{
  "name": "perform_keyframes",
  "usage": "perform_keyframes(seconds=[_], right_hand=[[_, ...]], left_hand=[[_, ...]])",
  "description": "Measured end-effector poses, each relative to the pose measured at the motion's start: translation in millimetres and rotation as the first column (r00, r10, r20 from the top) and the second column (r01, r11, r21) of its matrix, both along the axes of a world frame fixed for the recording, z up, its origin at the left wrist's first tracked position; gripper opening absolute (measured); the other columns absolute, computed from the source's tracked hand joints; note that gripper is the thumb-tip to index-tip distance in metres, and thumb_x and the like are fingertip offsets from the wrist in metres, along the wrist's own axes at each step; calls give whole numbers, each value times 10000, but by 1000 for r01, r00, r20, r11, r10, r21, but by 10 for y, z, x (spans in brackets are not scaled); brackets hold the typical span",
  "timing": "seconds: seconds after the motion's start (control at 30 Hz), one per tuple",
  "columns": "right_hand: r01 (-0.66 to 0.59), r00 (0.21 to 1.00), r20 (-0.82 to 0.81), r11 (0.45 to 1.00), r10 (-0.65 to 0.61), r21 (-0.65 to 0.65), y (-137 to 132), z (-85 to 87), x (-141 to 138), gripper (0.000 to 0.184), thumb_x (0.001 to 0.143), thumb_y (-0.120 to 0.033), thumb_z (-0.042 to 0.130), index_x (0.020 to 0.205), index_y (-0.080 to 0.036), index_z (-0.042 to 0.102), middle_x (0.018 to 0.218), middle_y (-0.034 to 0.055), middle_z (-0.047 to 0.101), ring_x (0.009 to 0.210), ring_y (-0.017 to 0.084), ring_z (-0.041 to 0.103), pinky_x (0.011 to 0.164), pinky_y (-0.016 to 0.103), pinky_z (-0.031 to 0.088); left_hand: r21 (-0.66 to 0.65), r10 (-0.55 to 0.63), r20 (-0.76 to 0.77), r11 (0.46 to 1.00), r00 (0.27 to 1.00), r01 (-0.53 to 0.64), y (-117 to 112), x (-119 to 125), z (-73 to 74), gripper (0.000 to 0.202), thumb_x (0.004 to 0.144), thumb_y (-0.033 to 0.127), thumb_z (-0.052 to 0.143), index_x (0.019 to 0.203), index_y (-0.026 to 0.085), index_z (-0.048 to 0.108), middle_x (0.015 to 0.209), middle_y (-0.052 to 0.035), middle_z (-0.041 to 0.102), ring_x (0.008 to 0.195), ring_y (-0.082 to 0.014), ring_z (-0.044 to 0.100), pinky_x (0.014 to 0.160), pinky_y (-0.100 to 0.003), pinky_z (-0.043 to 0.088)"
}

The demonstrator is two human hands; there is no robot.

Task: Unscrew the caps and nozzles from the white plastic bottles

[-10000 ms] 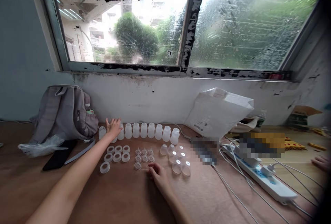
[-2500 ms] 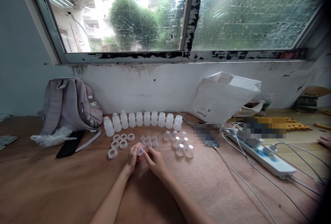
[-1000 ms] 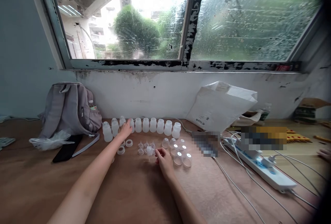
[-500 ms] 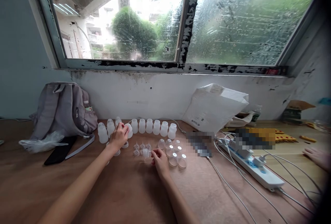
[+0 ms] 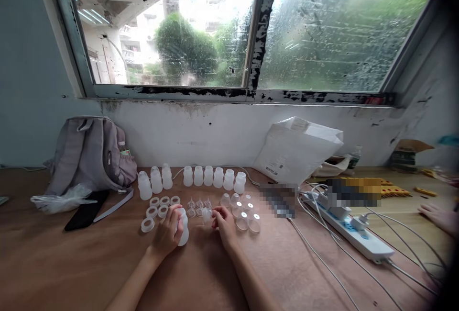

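Note:
My left hand (image 5: 167,234) is wrapped around a frosted baby bottle (image 5: 183,232), held upright near the front of the parts. My right hand (image 5: 223,224) pinches a clear ribbed bottle part (image 5: 207,216), whose exact kind I cannot make out. Behind the hands stands a row of several open bottles (image 5: 208,176). Three capped bottles (image 5: 156,180) are at the left. Several white collar rings (image 5: 147,225) lie left of my left hand. Clear nipples (image 5: 199,202) sit between the hands, and translucent dome caps (image 5: 254,225) are right of my right hand.
A grey backpack (image 5: 86,158), a plastic bag (image 5: 64,198) and a black phone-like slab (image 5: 86,211) lie at the left. At the right are a white bag (image 5: 297,148), a power strip (image 5: 376,249) with cables, and another person's hand (image 5: 435,217).
My left hand has taken a bottle from the back row and brought it forward, beside my right hand. The right hand still pinches the clear part in about the same place.

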State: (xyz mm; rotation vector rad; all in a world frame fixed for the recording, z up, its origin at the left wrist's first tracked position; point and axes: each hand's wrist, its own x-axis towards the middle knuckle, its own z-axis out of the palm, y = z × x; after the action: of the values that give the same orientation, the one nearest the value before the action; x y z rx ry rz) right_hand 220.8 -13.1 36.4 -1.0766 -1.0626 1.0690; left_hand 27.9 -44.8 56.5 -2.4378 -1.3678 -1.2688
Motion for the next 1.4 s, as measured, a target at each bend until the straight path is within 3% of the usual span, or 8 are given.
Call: perform_keyframes(seconds=[0.1,0.27,0.33,0.53,0.67,0.73,0.87,1.4], right_hand=[[-25,996,-83,1000,26,10,20,-15,-4,108,641,-269,541,680,-176,503,554,-48,512,346,65,443,333,181,333],[-91,965,-246,996,88,-2,16,10,-11,118,636,-268,555,687,-173,505,549,-50,509,350,66,445,354,195,362],[-124,948,-297,992,116,-8,6,24,-15,116,642,-264,554,698,-173,511,555,-46,514,356,68,450,365,202,374],[-179,919,-358,984,166,-2,-37,56,-36,113,646,-256,559,713,-175,519,569,-40,522,383,76,466,390,216,393],[-195,930,-313,980,194,29,-68,91,-48,115,661,-271,557,718,-178,520,574,-39,522,386,78,468,398,222,397],[-201,940,-275,979,203,35,-81,108,-56,117,661,-274,562,712,-177,520,575,-39,522,383,77,468,401,223,398],[-205,956,-208,978,208,35,-88,114,-77,121,650,-277,576,690,-175,524,582,-40,519,385,72,464,393,214,391],[-204,971,-125,979,204,14,-64,52,-110,197,633,-341,601,637,-172,500,527,-53,500,358,69,442,356,196,359]], left_hand=[[-12,-41,89,999,995,43,3,33,-111,136,780,186,398,915,189,410,1109,-110,422,1022,-222,464,837,-373,414],[-180,-96,392,967,915,178,3,115,-297,563,739,287,529,1191,183,209,1164,-142,401,972,-207,509,824,-377,427],[-265,-89,423,939,902,218,9,132,-352,636,708,314,571,1202,177,194,1112,-128,446,960,-207,514,822,-374,425],[-275,-71,273,950,959,149,-10,120,-272,480,700,337,567,1117,198,374,1042,-90,483,958,-213,498,821,-358,411],[-339,-21,278,933,960,119,-47,78,-177,607,670,331,599,1191,227,305,974,-57,530,887,-194,533,778,-339,436],[-368,-4,293,922,956,117,-56,51,-163,568,656,324,608,1147,227,337,940,-40,557,854,-187,550,748,-325,453],[-303,-46,245,945,968,122,-64,6,-136,378,670,288,577,1021,216,457,982,-42,565,895,-190,551,778,-316,447],[-263,-99,161,955,982,140,-92,-18,-84,393,687,247,554,1071,227,471,1019,-48,567,941,-204,534,818,-332,438]])
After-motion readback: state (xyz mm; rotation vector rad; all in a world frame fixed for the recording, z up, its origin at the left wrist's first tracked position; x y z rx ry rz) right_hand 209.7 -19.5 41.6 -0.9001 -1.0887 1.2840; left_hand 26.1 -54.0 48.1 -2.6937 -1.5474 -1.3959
